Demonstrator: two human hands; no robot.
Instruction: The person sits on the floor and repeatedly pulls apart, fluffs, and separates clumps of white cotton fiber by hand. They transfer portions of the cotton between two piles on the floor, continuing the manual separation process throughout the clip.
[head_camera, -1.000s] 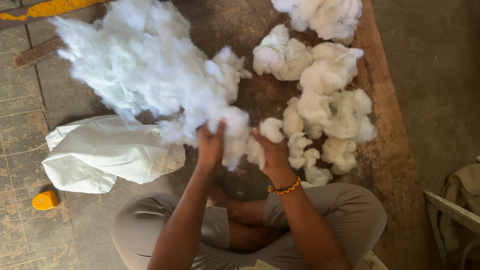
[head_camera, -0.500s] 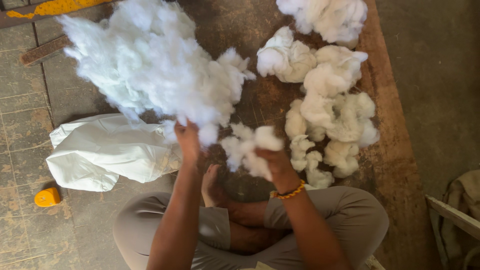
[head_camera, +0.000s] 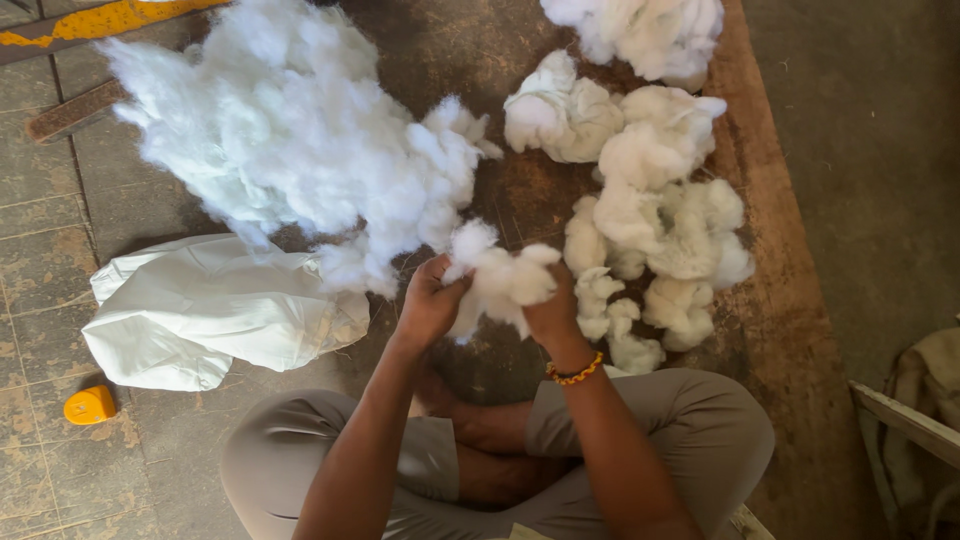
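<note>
Fingers (head_camera: 432, 283) of the left hand (head_camera: 428, 305) and right hand (head_camera: 553, 312) are gripping one cotton tuft (head_camera: 497, 280), stretching sideways between them, right of the big fluffy heap (head_camera: 290, 130)

A white cotton tuft (head_camera: 500, 280) is being gripped between the left hand (head_camera: 430, 300) and the right hand (head_camera: 553, 312). A large fluffy cotton heap (head_camera: 290, 130) is lying just left, compact cotton clumps (head_camera: 650, 200) right, and a white cloth sack (head_camera: 210, 310) beside the knee.

Single head view, looking steeply down, close over lap and floor (head_camera: 880, 150).
</note>
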